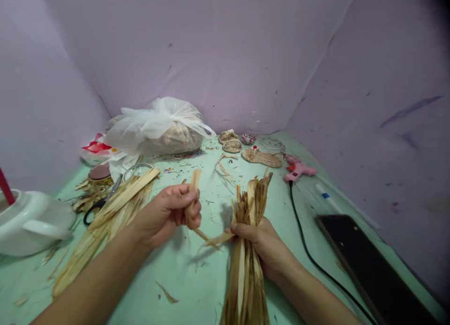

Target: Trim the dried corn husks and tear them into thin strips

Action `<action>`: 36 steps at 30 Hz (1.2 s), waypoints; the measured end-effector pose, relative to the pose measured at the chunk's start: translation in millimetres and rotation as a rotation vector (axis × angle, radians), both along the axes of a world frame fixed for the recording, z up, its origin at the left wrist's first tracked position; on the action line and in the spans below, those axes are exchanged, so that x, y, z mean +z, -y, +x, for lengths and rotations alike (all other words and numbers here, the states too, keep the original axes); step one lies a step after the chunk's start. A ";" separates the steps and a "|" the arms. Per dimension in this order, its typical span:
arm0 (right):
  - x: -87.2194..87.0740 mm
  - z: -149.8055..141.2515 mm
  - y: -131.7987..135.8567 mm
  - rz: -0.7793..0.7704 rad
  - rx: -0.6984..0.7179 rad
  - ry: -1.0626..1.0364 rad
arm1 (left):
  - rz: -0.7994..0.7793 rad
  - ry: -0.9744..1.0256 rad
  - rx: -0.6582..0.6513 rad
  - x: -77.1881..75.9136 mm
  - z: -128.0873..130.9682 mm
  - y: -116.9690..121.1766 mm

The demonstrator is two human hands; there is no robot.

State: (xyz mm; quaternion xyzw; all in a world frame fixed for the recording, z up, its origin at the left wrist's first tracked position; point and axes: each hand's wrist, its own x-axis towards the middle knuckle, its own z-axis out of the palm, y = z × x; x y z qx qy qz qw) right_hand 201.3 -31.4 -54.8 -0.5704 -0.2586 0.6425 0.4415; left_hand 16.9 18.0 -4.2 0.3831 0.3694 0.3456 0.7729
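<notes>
My right hand (262, 243) grips a thick bundle of dried tan leaf strips (248, 269) around its middle, holding it upright above the pale green table (183, 273). My left hand (168, 212) pinches a single dried strip (192, 201) whose lower end runs down toward the right hand's thumb. A loose pile of longer dried strips (105, 222) lies on the table left of my left forearm.
A white pot (31, 222) sits far left, black-handled scissors (100, 203) behind the pile, a white plastic bag (158, 126) at the back. Woven straw pieces (262, 157), a pink glue gun (297, 169) with black cord (309, 254) and a dark phone (365, 264) lie right.
</notes>
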 end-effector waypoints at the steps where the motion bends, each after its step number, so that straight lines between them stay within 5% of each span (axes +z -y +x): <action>1: 0.0 0.1 0.1 -0.005 -0.003 -0.008 | 0.018 -0.014 0.018 5.5 -5.7 -2.9; 7: 1.2 2.0 2.0 0.012 0.002 -0.113 | 0.051 -0.241 0.114 13.3 -11.1 -5.2; 15: -0.8 2.7 8.8 0.125 0.287 -0.359 | -0.038 -0.436 -0.183 -24.1 54.1 40.6; 18: -0.9 2.2 10.3 0.052 0.256 -0.353 | 0.123 -0.578 -0.270 -24.6 55.4 46.0; 22: 3.7 2.4 8.9 -0.032 0.078 -0.327 | 0.637 -1.226 -0.222 -8.1 29.0 31.2; 26: 6.3 2.1 6.8 -0.069 0.086 -0.339 | 0.636 -1.870 -0.214 3.9 -8.6 2.2; 31: 4.1 -0.1 6.3 -0.035 0.068 -0.295 | 0.648 -1.852 -0.326 -1.6 -18.9 -6.9; 36: 2.6 0.3 6.7 -0.065 0.060 -0.331 | 0.707 -1.433 -0.502 -3.6 18.2 31.5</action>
